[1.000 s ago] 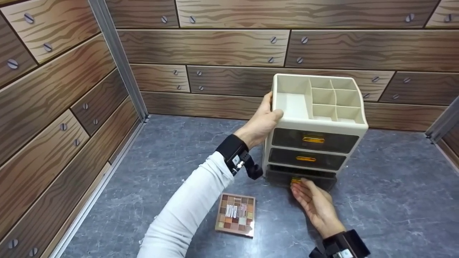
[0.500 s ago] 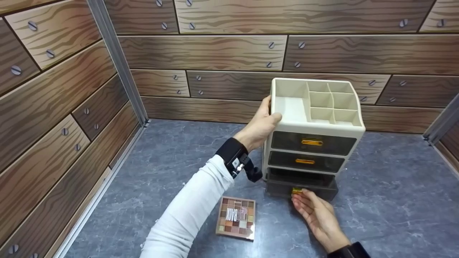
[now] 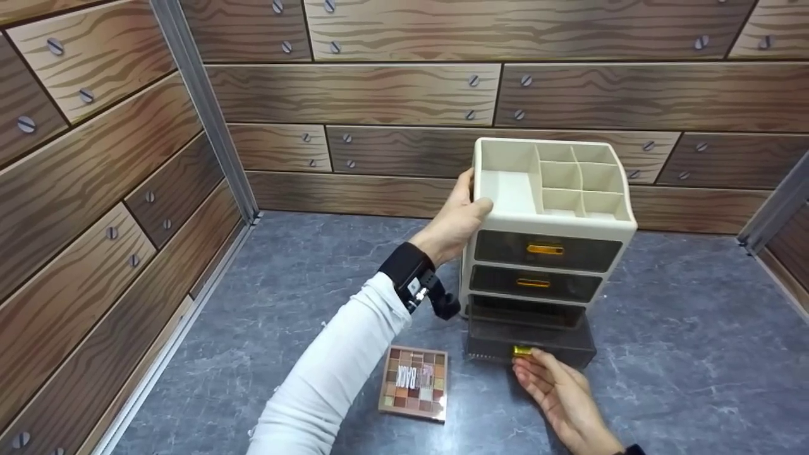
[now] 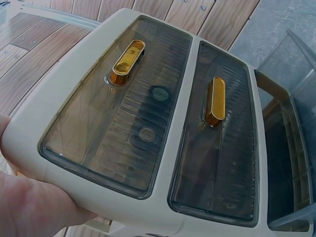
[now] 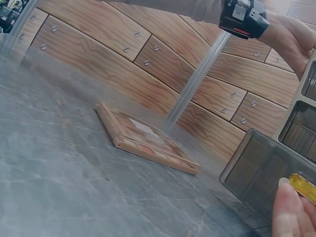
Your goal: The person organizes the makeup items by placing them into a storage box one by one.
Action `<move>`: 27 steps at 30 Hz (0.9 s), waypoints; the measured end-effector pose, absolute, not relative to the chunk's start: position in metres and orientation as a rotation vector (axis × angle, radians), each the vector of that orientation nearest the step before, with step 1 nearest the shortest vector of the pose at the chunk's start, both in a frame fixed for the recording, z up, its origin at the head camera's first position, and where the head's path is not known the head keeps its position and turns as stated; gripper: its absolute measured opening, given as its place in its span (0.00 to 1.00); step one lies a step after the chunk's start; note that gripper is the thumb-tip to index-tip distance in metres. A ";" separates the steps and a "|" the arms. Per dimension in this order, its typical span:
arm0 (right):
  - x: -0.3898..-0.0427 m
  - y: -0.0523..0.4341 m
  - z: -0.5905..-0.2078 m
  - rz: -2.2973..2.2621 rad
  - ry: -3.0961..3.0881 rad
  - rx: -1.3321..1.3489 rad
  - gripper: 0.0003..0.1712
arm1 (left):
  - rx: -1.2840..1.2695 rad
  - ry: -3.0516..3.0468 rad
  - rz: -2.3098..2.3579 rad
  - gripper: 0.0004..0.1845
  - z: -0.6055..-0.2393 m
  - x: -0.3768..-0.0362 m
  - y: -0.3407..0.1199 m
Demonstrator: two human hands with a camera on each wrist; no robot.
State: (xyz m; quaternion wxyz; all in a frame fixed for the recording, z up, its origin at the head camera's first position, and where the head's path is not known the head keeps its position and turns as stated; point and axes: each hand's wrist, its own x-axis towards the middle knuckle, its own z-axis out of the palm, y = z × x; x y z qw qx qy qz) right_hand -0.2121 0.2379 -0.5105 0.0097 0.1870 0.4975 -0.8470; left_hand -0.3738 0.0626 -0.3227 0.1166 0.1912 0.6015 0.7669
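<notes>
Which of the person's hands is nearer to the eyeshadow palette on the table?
Right. The right hand pinches the bottom drawer's handle just beside the eyeshadow palette; the left hand grips the organizer's top corner, higher up.

Organizer (image 3: 622, 222): smooth cream plastic, slightly glossy. Drawers (image 3: 543, 251): smoky translucent plastic, ribbed inside. Handles (image 4: 216, 101): shiny gold, metallic-looking. Worktop (image 3: 303, 278): grey marble-look, matt sheen. Walls (image 3: 95, 183): printed wood grain, screw heads included. Palette (image 3: 414, 390): clear glossy lid. Sleeve (image 3: 335, 373): white cloth.
</notes>
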 end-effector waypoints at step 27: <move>-0.186 0.245 -0.510 -2.487 1.488 0.593 0.19 | 0.564 1.773 2.264 0.39 -0.324 -0.372 0.062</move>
